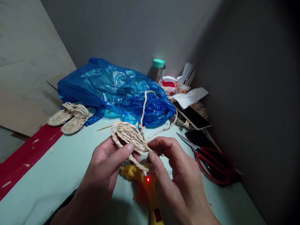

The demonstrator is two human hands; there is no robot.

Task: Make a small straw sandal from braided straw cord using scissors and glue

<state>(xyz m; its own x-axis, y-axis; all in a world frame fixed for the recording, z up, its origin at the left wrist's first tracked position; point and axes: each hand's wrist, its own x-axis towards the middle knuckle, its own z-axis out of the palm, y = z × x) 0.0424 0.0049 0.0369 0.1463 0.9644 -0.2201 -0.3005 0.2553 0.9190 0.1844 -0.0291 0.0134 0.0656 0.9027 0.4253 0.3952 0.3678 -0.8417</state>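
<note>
An oval coil of braided straw cord (pixel 132 135) is held up between my hands over the table. My left hand (pixel 110 161) grips its left side, thumb on top and fingers beneath. At the coil's right end, my right hand (pixel 172 167) pinches the braided cord (pixel 149 149) between thumb and forefinger. A loop of that cord runs back over the blue bag and round to the right. Below the hands lies a yellow glue gun (pixel 150 190) with a red light lit, partly hidden by the coil and the right hand.
Two woven straw slippers (pixel 73 117) lie at the left near a red strip (pixel 30 156). Behind is a crumpled blue plastic bag (pixel 112 84). At right are red-handled scissors (pixel 211 165), a phone (pixel 193 115), a bottle (pixel 158 70) and a cup of glue sticks (pixel 184 87).
</note>
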